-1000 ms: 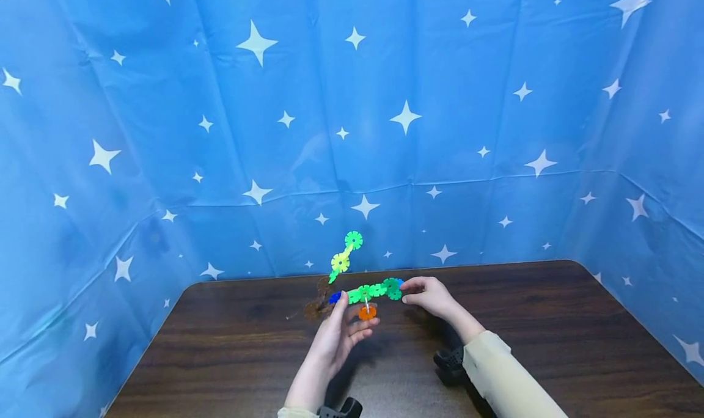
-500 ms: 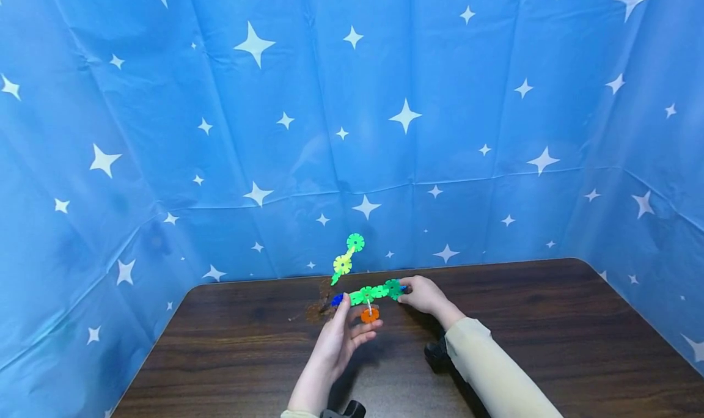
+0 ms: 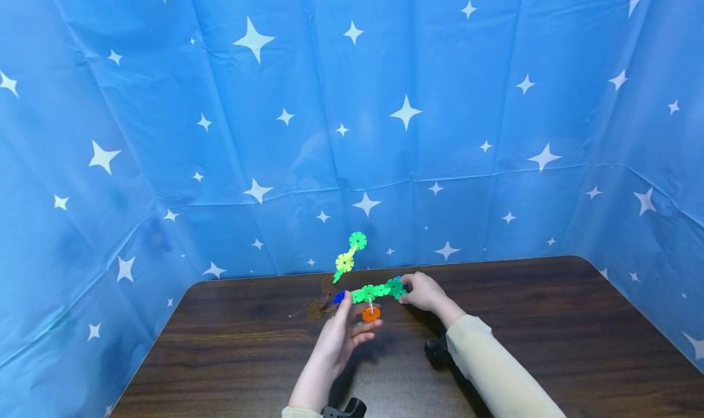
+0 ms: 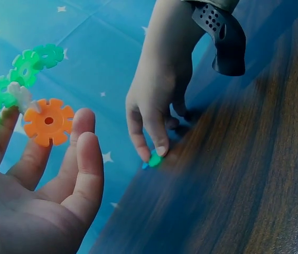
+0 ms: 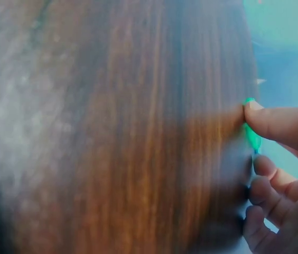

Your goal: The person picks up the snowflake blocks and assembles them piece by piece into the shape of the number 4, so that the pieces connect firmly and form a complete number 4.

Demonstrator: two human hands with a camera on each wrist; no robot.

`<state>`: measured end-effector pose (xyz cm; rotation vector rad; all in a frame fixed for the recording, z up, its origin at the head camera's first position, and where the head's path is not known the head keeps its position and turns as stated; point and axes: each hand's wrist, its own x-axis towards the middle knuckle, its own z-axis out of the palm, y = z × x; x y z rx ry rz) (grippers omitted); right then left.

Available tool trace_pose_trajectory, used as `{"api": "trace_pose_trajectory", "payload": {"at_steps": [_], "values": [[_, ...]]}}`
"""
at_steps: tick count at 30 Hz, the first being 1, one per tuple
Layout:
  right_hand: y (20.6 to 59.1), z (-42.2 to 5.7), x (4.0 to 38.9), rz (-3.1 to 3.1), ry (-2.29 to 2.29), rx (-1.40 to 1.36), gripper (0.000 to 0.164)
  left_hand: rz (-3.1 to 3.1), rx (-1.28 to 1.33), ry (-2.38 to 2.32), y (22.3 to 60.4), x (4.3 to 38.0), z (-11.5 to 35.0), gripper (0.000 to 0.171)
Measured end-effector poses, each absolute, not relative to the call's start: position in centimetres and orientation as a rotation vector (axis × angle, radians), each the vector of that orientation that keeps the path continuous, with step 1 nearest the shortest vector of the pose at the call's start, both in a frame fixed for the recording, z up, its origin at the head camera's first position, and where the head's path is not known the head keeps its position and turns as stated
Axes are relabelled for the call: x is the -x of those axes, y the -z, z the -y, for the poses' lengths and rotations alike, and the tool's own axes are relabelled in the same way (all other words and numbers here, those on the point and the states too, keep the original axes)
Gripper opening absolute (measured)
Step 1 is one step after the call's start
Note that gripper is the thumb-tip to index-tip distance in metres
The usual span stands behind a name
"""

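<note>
A chain of plastic snowflake discs (image 3: 374,292) stands near the back of the wooden table (image 3: 550,344). It has a green row, a blue disc (image 3: 338,297), an orange disc (image 3: 371,313) hanging below, and a yellow-and-green arm (image 3: 344,261) rising up. My left hand (image 3: 352,329) is open, palm up; its index fingertip touches the chain's left part, and the orange disc (image 4: 48,121) sits by the fingertips. My right hand (image 3: 420,291) pinches a small green disc (image 4: 154,159) at the chain's right end, low over the table. I cannot tell whether that disc is joined to the chain.
Brown discs (image 3: 318,308) lie on the table left of the chain. Blue star-patterned cloth (image 3: 165,131) walls in the table at the back and both sides. Black wrist mounts (image 3: 439,349) hang under my forearms. The right wrist view shows blurred wood and my fingertips (image 5: 276,124).
My right hand has slid a little left and closer to the chain's right end. The left hand and the chain have hardly moved.
</note>
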<state>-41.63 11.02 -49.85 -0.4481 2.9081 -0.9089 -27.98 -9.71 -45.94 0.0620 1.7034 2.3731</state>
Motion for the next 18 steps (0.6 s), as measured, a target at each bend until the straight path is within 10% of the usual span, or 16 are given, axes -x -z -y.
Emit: {"api": "trace_pose_trajectory", "payload": {"at_steps": [18], "values": [[48.0, -13.1, 40.4, -2.541, 1.552, 0.584, 0.008, -1.725, -0.078, -2.355, 45.9, 27.9, 9.7, 0.095]]}}
